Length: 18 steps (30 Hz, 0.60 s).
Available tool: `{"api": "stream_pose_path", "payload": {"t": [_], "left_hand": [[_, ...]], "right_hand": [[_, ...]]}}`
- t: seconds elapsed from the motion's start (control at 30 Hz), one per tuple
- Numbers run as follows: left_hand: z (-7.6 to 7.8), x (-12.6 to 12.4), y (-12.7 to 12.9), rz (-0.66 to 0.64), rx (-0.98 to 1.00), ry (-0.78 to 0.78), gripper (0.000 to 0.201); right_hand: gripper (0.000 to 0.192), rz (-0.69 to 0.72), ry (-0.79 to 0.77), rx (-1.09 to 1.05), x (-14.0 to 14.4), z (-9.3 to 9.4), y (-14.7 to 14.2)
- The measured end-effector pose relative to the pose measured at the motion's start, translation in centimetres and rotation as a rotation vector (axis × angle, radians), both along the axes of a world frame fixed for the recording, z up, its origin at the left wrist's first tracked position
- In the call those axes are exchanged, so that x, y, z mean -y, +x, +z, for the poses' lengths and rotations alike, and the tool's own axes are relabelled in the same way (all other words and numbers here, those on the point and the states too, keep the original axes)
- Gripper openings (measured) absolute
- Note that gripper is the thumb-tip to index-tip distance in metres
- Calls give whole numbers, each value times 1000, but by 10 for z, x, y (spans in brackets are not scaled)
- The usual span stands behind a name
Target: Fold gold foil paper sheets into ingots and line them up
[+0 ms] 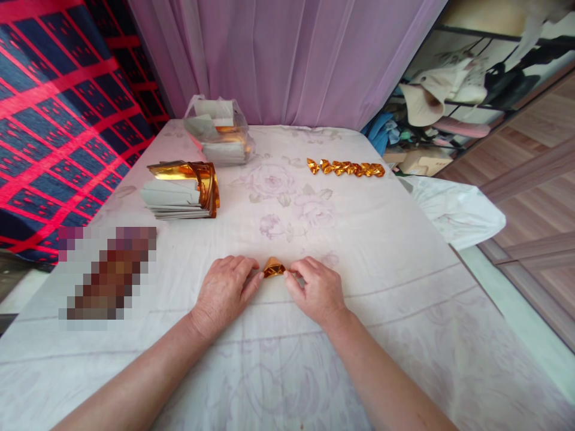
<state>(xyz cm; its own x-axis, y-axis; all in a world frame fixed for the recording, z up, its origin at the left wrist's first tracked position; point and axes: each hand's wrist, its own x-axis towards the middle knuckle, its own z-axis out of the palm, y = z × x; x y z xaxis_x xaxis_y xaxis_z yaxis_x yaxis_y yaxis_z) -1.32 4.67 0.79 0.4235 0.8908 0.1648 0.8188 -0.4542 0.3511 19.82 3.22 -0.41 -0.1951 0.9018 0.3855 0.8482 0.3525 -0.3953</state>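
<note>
A small folded piece of gold foil paper (274, 267) lies on the table between my hands, shaped like a little boat or ingot with creased facets. My left hand (228, 284) rests on the cloth, its thumb and fingers closed at the paper's left tip. At the right tip, the thumb and index finger of my right hand (315, 290) pinch the other end. A row of several finished-looking gold folded pieces (345, 167) lies farther back on the right. To the back left, a stack of gold and grey-backed paper sheets (179, 194) sits with its top sheets curled.
A clear plastic bag (220, 134) of more sheets stands behind the stack. Floral cloth covers the table (386, 257). A pixelated patch (112, 275) hides something at left. Purple curtain (278, 60) hangs behind; a white bag (462, 209) and loaded shelves (449, 114) are at right.
</note>
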Motion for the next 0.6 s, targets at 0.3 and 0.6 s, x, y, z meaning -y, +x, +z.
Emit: {"api": "stream_pose_path", "payload": {"t": [0.3, 0.6], "left_hand": [[-3, -4, -5, 52, 120, 18, 29], [-5, -21, -18, 259, 639, -206, 29]], "right_hand": [[17, 111, 13, 45, -2, 1, 5], [24, -20, 33, -58, -8, 1, 2]]}}
